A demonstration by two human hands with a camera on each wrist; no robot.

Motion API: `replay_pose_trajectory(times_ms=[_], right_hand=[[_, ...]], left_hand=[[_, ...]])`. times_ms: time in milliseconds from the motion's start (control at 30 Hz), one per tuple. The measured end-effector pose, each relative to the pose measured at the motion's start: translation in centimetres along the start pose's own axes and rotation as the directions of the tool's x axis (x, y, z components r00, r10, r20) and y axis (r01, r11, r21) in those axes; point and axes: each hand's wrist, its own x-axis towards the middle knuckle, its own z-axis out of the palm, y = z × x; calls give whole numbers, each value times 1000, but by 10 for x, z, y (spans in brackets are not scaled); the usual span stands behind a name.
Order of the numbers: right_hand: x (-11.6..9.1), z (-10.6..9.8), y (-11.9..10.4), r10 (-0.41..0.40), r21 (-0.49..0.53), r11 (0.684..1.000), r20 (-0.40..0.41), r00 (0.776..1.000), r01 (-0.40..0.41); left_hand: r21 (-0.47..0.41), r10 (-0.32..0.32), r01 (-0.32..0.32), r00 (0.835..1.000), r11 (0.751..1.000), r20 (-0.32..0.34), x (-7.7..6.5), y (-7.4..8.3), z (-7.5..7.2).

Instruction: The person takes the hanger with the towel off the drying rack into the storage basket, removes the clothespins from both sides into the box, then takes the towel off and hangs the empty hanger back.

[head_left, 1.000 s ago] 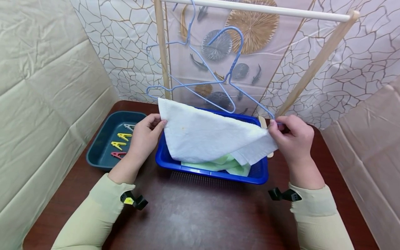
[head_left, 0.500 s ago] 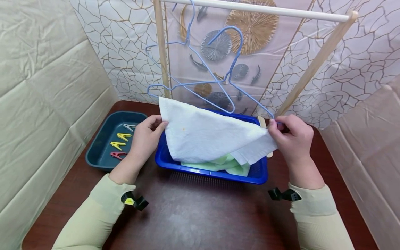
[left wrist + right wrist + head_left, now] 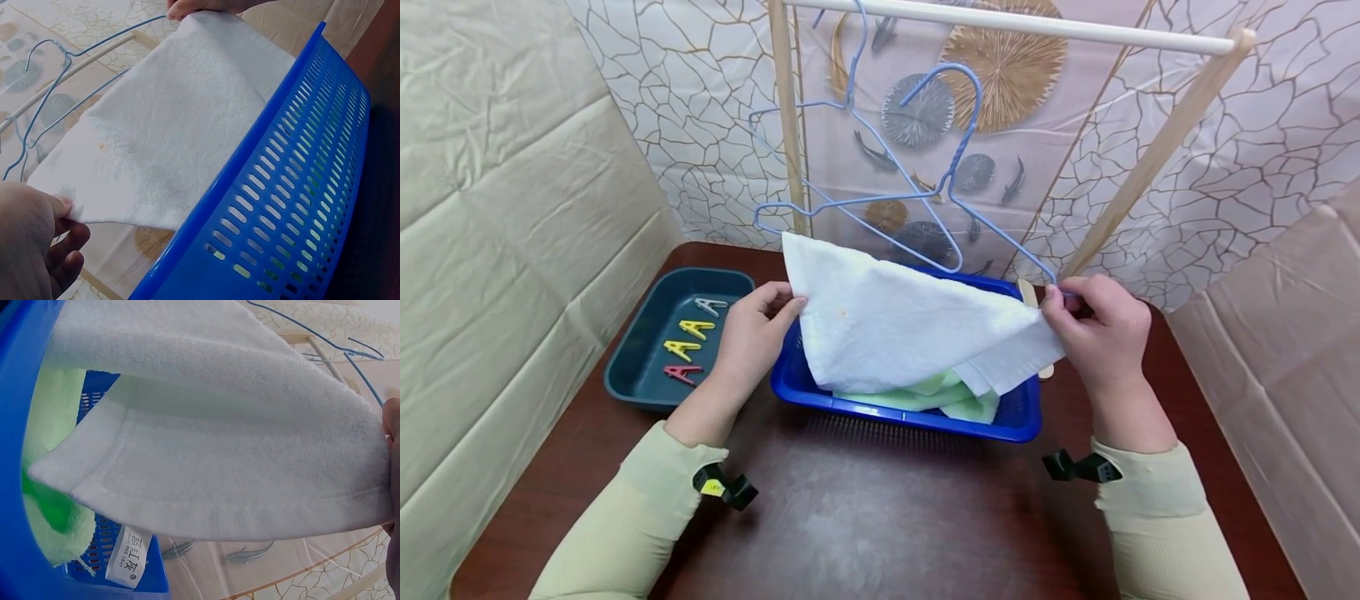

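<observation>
A white towel (image 3: 910, 325) is stretched between both hands, over a blue plastic basket (image 3: 219, 194). At its left edge my left hand (image 3: 751, 327) pinches the cloth between thumb and fingers, below the upper left corner. My right hand (image 3: 1107, 325) grips the towel's right end together with the lower right end of a blue wire hanger (image 3: 959, 154). The hanger's hook points up, and its bottom bar is hidden behind the towel, whose upper edge slopes down to the right. A light green towel (image 3: 972, 405) lies in the basket under the white one.
On the left stands a dark teal tray (image 3: 625, 385) with yellow clothespins (image 3: 682, 348), a red one (image 3: 682, 372) and a grey one (image 3: 709, 306). Behind, a second blue hanger (image 3: 852, 83) hangs from a rack's white rod (image 3: 1037, 23). A paper label (image 3: 129, 556) shows at the basket.
My left fingers have slid slightly down and right along the towel's left edge. The right hand, hanger and basket stay nearly as they were.
</observation>
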Motion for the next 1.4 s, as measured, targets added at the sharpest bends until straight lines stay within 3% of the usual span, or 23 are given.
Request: replay_pose_trajectory(times_ms=[833, 1400], right_hand=[[1, 1, 2, 10, -21, 1000, 25, 1000, -9], [-1, 4, 3, 20, -3, 1000, -3, 1000, -20]], left_hand=[[1, -11, 11, 1000, 1000, 16, -3, -5, 7], [46, -20, 17, 997, 999, 68, -5, -10, 12]])
